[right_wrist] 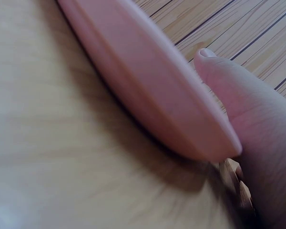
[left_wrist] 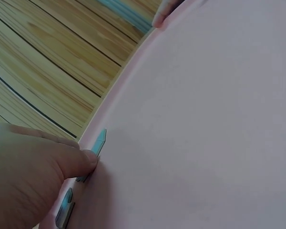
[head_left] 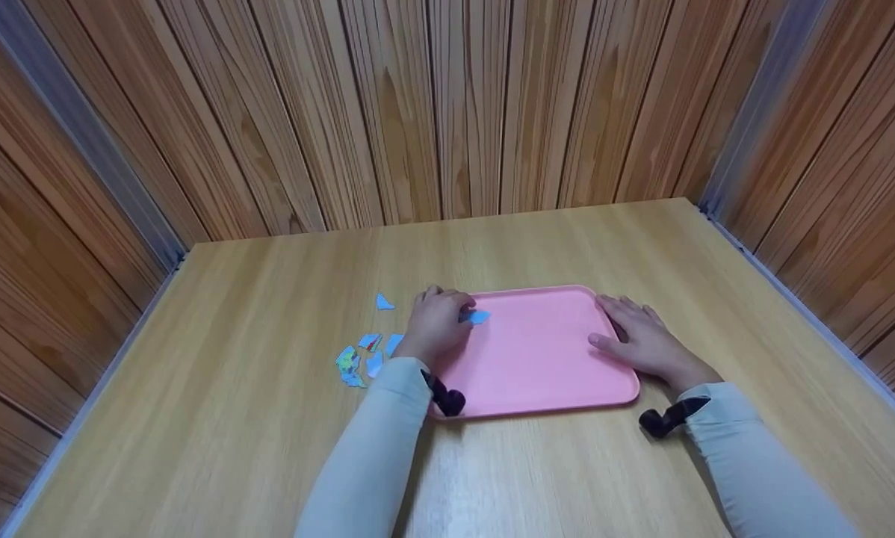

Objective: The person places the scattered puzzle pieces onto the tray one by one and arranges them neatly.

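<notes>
the small light-blue flat puzzle piece is sitting over the upper left part of the shallow pink plastic tray, close to its left rim, and the left hand is pinching it between curled fingertips. in the left wrist view the same piece is poking up edge-on from under the thumb, just inside the tray's raised rim, so the fingers are clearly closing around it. the pink tray is lying flat in the middle of the light wooden table.

the right hand is resting on the tray's right edge with its fingers stretched out and loosely spread, gripping nothing; the thumb is lying on the tray floor while the other fingers are reaching along the rim. the right wrist view is showing that thumb pressing against the rim of the tray from close up.

just left of the tray, on the bare table, a loose cluster of colourful cardboard puzzle pieces is lying scattered, and one separate blue piece is sitting a little further back. both arms are wearing pale grey sleeves, with black wrist straps near the cuffs. vertical brown wood-panel walls are enclosing the table on three sides.
</notes>
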